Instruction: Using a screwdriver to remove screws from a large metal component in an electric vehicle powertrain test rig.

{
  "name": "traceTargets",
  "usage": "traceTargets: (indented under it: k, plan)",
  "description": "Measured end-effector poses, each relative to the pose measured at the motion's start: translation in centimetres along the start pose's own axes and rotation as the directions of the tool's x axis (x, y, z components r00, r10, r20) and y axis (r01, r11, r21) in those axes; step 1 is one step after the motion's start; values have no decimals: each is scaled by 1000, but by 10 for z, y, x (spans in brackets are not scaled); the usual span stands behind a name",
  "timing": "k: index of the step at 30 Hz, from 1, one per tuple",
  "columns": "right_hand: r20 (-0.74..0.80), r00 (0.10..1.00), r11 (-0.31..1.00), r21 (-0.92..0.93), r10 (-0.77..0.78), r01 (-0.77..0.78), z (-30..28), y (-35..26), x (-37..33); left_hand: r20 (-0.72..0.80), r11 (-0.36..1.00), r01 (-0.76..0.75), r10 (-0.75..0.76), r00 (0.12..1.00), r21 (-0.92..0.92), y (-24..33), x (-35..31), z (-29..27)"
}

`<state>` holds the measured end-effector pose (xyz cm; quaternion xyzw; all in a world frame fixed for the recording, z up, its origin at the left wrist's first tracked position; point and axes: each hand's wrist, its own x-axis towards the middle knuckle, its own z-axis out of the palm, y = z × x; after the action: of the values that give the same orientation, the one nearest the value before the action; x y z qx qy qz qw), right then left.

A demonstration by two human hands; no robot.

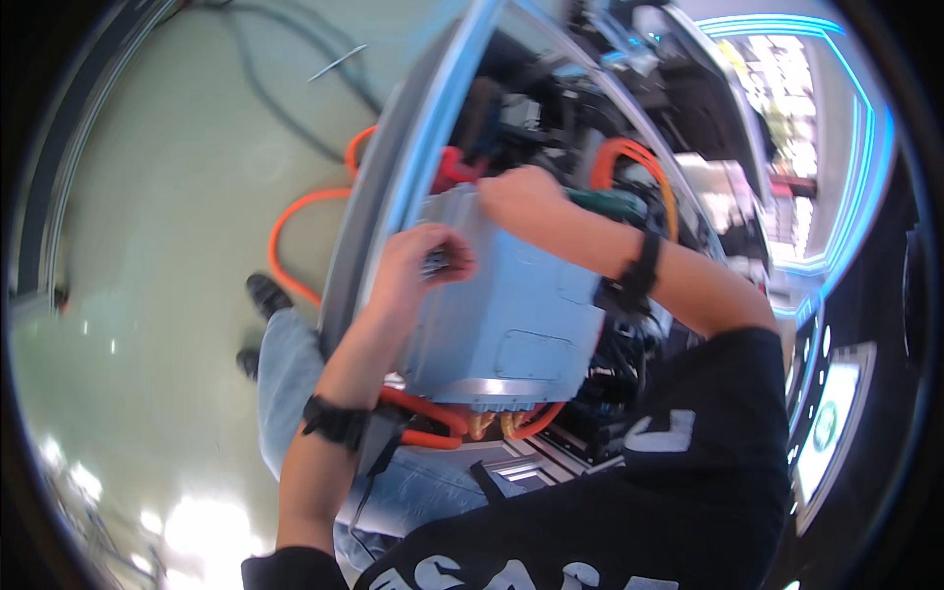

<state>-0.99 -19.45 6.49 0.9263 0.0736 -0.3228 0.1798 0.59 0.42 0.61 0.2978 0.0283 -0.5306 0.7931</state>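
A pale blue-grey metal box (pixel 501 305) with ribbed sides and a flat raised panel sits in front of me inside a metal frame. My left hand (pixel 418 261) is curled above the box's left side, closed around several small grey metal pieces (pixel 435 261) whose exact kind is too blurred to tell. At the box's far edge, my right hand (pixel 521 200) is closed with the fingertips turned away from view; whatever it grips is hidden. A red part (pixel 457 169) shows just to its left, and a dark green object (pixel 608 204) lies behind its wrist.
Thick orange cables (pixel 285 231) loop out on the left, and more orange cable (pixel 629 155) curves at the far right. Silver frame bars (pixel 418 162) rise along the box's left. A thin light rod (pixel 337 63) lies on the floor. Someone's jeans leg (pixel 290 369) shows at left.
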Motion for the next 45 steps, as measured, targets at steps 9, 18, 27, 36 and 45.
traceTargets:
  k: [9, 18, 27, 36, 45]
  plan:
    - [-17, 1000, 999, 43, -21, 22, -15, 7, -16, -92, 998, 63, -62, 994, 12, -4, -5, 11]
    - [-154, 977, 917, 350, -148, 194, -72, -42, -59, -315, 984, 161, -178, 932, -78, 2, -4, 18]
    - [-101, 948, 848, 426, -303, 316, -76, -55, -56, -310, 985, 155, -170, 936, -73, -1, -6, 5]
    - [-52, 971, 876, 422, -233, 232, -59, -58, -48, -188, 987, 147, -155, 970, -59, -2, -3, 4]
    - [-79, 992, 825, 551, -100, 127, -68, -34, -63, -128, 988, 152, -152, 980, -7, 7, -7, 13]
